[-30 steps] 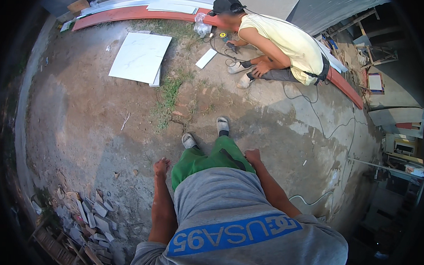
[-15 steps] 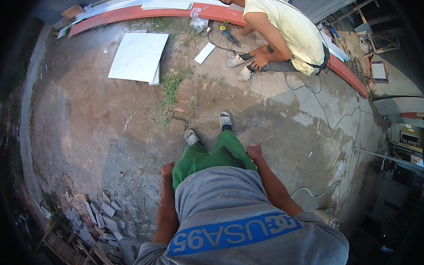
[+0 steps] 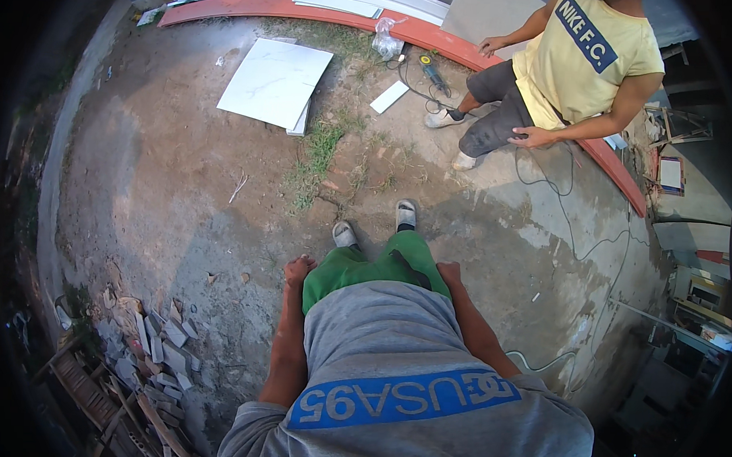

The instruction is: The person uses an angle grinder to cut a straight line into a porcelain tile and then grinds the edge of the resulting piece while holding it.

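Bare, cracked concrete lay under the person, whose left hand (image 3: 298, 270) was loosely curled and right hand (image 3: 448, 272) hung slack, both empty beside the green trousers (image 3: 377, 265). Beyond the trousers a cable (image 3: 562, 205) snaked toward the seated co-worker (image 3: 565, 74) and grinder (image 3: 430, 68); a careless step could have snagged it.

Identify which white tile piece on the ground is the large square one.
The white square tile lying left of the grass patch; the other piece, a small narrow strip, lies to its right near the angle grinder.

Outdoor building yard: stacked tiles (image 3: 274, 82), rubble (image 3: 148, 338), grinder (image 3: 430, 70).
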A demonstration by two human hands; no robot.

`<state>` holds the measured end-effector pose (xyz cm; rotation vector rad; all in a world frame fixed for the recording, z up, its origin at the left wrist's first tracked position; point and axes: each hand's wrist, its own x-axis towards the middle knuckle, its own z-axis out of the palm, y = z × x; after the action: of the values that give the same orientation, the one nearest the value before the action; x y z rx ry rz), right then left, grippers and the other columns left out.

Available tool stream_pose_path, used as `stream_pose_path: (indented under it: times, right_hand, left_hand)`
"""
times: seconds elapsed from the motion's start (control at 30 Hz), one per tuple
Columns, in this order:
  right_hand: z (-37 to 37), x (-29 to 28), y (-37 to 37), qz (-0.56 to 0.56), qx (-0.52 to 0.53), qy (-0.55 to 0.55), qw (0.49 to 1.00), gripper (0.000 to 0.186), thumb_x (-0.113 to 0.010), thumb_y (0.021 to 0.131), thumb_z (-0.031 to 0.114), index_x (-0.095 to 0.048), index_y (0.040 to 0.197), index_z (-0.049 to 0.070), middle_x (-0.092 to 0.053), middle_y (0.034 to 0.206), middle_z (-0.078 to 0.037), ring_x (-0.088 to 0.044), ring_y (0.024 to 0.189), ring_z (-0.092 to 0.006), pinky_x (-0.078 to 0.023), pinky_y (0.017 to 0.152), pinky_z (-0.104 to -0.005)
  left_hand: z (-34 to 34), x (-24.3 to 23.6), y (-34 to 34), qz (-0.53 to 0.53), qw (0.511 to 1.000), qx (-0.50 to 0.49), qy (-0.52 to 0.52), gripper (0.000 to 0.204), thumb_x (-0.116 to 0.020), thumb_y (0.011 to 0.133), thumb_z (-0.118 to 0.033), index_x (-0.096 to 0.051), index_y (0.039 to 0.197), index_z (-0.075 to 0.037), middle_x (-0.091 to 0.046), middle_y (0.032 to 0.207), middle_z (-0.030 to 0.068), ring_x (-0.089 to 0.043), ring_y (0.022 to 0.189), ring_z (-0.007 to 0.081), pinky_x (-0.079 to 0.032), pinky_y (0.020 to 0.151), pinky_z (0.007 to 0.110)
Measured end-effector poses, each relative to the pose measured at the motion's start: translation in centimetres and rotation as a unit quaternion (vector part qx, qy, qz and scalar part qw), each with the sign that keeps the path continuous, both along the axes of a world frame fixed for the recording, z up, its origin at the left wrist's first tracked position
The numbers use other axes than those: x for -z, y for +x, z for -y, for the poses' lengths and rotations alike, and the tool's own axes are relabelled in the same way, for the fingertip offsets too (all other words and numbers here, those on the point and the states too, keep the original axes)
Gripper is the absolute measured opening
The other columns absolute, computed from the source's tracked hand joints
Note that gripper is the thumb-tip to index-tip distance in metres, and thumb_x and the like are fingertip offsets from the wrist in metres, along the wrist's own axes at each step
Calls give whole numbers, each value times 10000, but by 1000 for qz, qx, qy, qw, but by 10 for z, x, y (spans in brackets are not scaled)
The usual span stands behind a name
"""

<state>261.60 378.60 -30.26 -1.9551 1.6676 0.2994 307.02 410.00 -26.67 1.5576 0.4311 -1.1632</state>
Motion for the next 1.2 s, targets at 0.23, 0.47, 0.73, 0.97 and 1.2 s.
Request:
stream_pose_path:
  times: [0.23, 0.47, 0.73, 0.97, 1.2]
  right_hand:
    - [24, -26, 89, 59, -203, 22, 977, 292, -583, 900, 278, -803, 909, 87, -761, 930, -241, -748, 844, -435, -573, 772, -528]
    - [99, -84, 119, -63, -347, 4, 936, 247, -664, 847, 296, -816, 935, 123, -766, 886, -175, -770, 827, -348, -584, 715, -491]
    - [334, -89, 320, 187, 154, 145, 959, 270, -673, 942, 214, -790, 1070, 7, -717, 814, -60, -656, 658, -177, -524, 612, -361]
    - [433, -145, 453, 191, 19, 272, 943, 415, -697, 901, 314, -779, 1199, 37, -790, 1029, -195, -772, 974, -336, -588, 904, -414]
    - [443, -146, 505, 28, -234, 181, 955, 374, -698, 828, 216, -785, 1148, 43, -777, 1083, -220, -738, 1066, -413, -566, 981, -490]
  left_hand:
    - [-95, 38, 28, 275, 915, 276, 103, 262, -642, 998, -196, -765, 1003, 36, -779, 953, 147, -725, 757, 222, -557, 659, 382]
    - [-29, 6, 16, 63, 996, 61, 26, 229, -630, 999, -192, -738, 906, -14, -757, 851, 108, -690, 689, 184, -469, 553, 332]
    - [169, -3, 118, -49, 995, -73, 52, 295, -625, 1040, -229, -697, 1187, 17, -774, 1029, 131, -738, 832, 200, -546, 664, 314]
    - [372, -116, 211, -9, 995, -17, 101, 398, -606, 1088, -282, -653, 1365, 0, -767, 1159, 117, -748, 1012, 209, -572, 829, 307]
    - [425, -131, 258, -1, 994, -50, 99, 400, -564, 1126, -263, -617, 1426, -5, -743, 1243, 124, -734, 1071, 200, -573, 907, 295]
